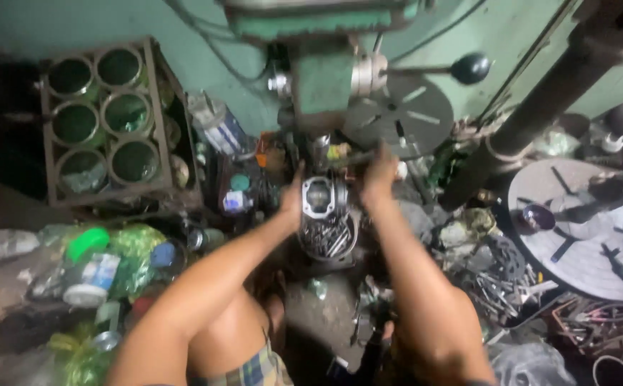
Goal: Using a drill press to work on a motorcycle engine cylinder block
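Engine cylinder [324,195], grey metal with a round bore, sits under the green drill press [326,78], above a bowl of bolts [327,239]. Left hand [293,196] grips its left side; right hand [378,179] holds its right side, both closed around it.

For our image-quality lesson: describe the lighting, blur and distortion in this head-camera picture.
Head view: dim, uneven light, with the left edge nearly black; both hands, left and right, are smeared by blur around the metal part; the wide lens bends the dark column at the right; no strong glare.
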